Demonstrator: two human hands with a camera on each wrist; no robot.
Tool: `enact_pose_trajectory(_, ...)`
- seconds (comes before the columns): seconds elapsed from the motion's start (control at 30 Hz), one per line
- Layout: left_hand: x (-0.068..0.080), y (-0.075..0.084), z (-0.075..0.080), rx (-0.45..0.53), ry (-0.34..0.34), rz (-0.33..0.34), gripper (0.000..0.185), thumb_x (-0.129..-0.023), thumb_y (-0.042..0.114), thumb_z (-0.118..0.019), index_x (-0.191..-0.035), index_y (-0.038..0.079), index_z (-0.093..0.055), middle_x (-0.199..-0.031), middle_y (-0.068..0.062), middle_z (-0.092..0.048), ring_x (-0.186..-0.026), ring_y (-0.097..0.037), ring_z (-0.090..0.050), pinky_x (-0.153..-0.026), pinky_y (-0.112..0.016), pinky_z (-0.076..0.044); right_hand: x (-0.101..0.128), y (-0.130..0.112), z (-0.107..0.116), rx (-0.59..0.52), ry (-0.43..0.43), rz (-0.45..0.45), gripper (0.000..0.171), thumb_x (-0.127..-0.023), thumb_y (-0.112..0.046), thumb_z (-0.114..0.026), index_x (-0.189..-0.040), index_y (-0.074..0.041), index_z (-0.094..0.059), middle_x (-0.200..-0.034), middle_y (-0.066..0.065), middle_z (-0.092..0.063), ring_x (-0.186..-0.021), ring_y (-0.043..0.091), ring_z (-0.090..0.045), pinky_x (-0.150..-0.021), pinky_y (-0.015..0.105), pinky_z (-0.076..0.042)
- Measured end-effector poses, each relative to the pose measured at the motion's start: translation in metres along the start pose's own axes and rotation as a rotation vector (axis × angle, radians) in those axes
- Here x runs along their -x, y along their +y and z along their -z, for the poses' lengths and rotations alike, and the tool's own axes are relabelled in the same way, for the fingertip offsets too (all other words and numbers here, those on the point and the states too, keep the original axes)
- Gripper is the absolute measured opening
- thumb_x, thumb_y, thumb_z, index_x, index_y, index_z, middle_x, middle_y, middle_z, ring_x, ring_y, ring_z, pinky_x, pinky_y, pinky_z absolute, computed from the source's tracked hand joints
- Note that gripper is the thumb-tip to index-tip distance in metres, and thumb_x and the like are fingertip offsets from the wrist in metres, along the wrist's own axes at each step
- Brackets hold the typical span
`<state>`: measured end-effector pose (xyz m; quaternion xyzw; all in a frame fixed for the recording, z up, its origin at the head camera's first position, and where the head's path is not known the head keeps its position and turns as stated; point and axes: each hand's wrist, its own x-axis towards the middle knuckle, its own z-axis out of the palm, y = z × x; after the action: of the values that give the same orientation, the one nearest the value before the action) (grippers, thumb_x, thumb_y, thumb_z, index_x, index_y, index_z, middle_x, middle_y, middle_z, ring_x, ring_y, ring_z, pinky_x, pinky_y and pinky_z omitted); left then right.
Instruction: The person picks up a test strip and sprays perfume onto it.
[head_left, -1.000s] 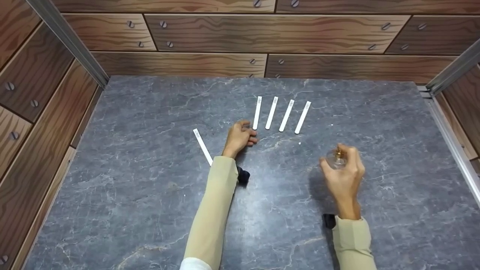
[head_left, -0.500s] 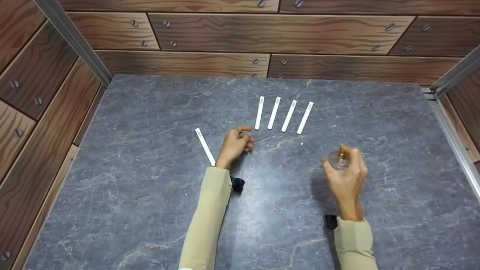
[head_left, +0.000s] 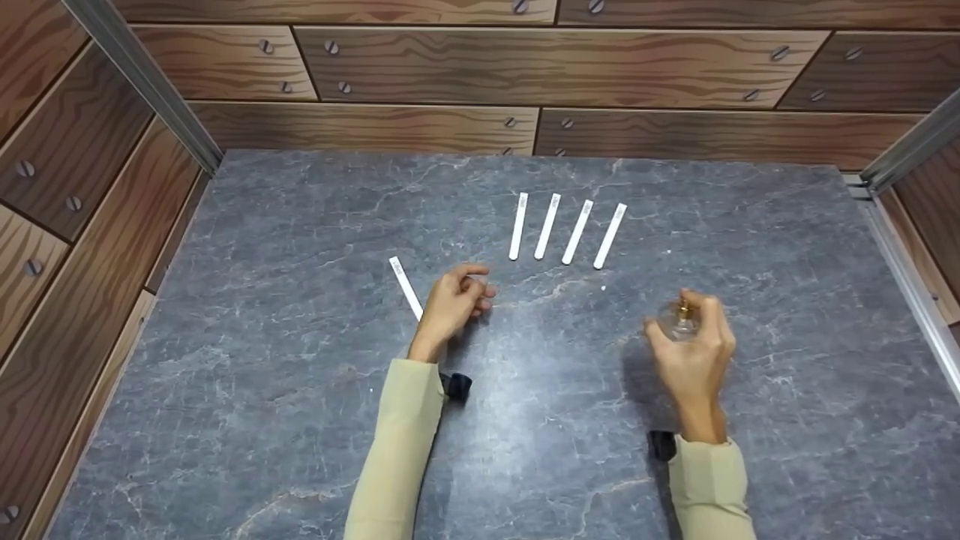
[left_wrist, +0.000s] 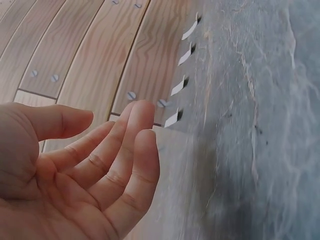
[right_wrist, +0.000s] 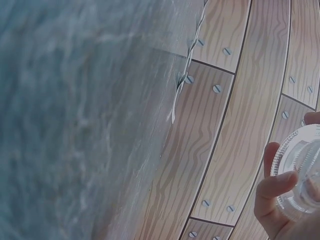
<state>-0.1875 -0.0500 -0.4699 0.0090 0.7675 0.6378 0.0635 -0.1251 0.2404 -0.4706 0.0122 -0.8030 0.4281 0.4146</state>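
My right hand (head_left: 694, 352) holds a clear glass perfume bottle (head_left: 681, 327) with a gold spray top above the table. In the right wrist view the round ribbed base of the bottle (right_wrist: 299, 142) faces the camera, with fingers around its edge. My left hand (head_left: 450, 306) hovers with loosely bent fingers and holds nothing; its bare palm (left_wrist: 75, 200) shows in the left wrist view. Beside it lies a single white paper test strip (head_left: 406, 287), its near end hidden behind the hand. Several more white strips (head_left: 547, 226) lie side by side farther back.
The grey marbled tabletop (head_left: 247, 390) carries everything. Wood-patterned panels (head_left: 555, 67) close off the back and sides, with metal rails (head_left: 142, 82) at the corners. A few tiny white specks (head_left: 603, 288) dot the surface.
My left hand has drawn back toward me and to the left, away from the row of strips. The right hand with the perfume bottle stays almost still.
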Motion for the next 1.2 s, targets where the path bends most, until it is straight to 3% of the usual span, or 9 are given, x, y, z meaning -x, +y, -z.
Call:
enact_pose_trajectory(0.33, 0.022, -0.002, 0.015, 0.0, 0.035, -0.036, 0.03, -0.1, -0.002, -0.051, -0.126, -0.011, -0.062, -0.09, -0.018, -0.072, -0.076, -0.029, -0.071, -0.067, -0.032, -0.06, 0.0, -0.001, 0.0, -0.007, 0.006, -0.017, 0.045, -0.06, 0.019, -0.082, -0.1, 0.014, -0.062, -0.091, 0.025, -0.067, -0.083, 0.02, -0.058, -0.081, 0.012, -0.046)
enact_pose_trajectory(0.47, 0.031, -0.006, 0.024, -0.003, 0.062, -0.047, 0.029, -0.1, -0.003, -0.05, -0.125, -0.012, -0.062, -0.09, -0.02, -0.072, -0.076, -0.03, -0.071, -0.069, -0.038, -0.061, 0.001, -0.001, 0.0, -0.008, 0.005, -0.02, 0.046, -0.06, 0.02, -0.082, -0.101, 0.014, -0.062, -0.09, 0.025, -0.066, -0.084, 0.012, -0.057, -0.08, 0.011, -0.046)
enact_pose_trajectory(0.63, 0.042, -0.009, 0.034, -0.01, 0.089, -0.052, 0.028, -0.101, -0.003, -0.05, -0.125, -0.012, -0.062, -0.09, -0.019, -0.072, -0.077, -0.032, -0.071, -0.067, -0.035, -0.06, 0.0, -0.001, 0.0, 0.004, -0.001, -0.008, 0.044, -0.061, 0.021, -0.079, -0.101, 0.015, -0.061, -0.088, 0.025, -0.065, -0.083, 0.009, -0.055, -0.079, 0.012, -0.044)
enact_pose_trajectory(0.87, 0.054, -0.012, 0.046, 0.053, 0.167, -0.053, 0.028, -0.097, -0.006, -0.048, -0.12, -0.015, -0.061, -0.087, -0.021, -0.071, -0.07, -0.019, -0.07, -0.063, -0.028, -0.059, 0.0, -0.003, 0.002, 0.004, -0.006, 0.007, 0.043, -0.062, 0.019, -0.079, -0.101, 0.015, -0.061, -0.088, 0.025, -0.066, -0.082, 0.016, -0.058, -0.08, 0.012, -0.045)
enact_pose_trajectory(1.03, 0.06, -0.019, 0.059, 0.104, 0.245, -0.028, 0.027, -0.097, -0.006, -0.049, -0.12, -0.017, -0.059, -0.085, -0.019, -0.071, -0.067, -0.012, -0.068, -0.059, -0.021, -0.056, 0.0, -0.004, 0.003, -0.003, -0.01, -0.011, 0.043, -0.063, 0.019, -0.079, -0.101, 0.015, -0.061, -0.088, 0.025, -0.067, -0.084, 0.009, -0.057, -0.08, 0.013, -0.046)
enact_pose_trajectory(1.2, 0.065, -0.025, 0.074, 0.087, 0.334, 0.017, 0.028, -0.097, -0.005, -0.05, -0.12, -0.016, -0.06, -0.086, -0.02, -0.072, -0.065, -0.009, -0.066, -0.057, -0.018, -0.054, 0.001, -0.003, 0.003, -0.009, -0.013, -0.031, 0.043, -0.063, 0.021, -0.079, -0.101, 0.016, -0.06, -0.087, 0.025, -0.067, -0.084, 0.001, -0.055, -0.078, 0.013, -0.046)
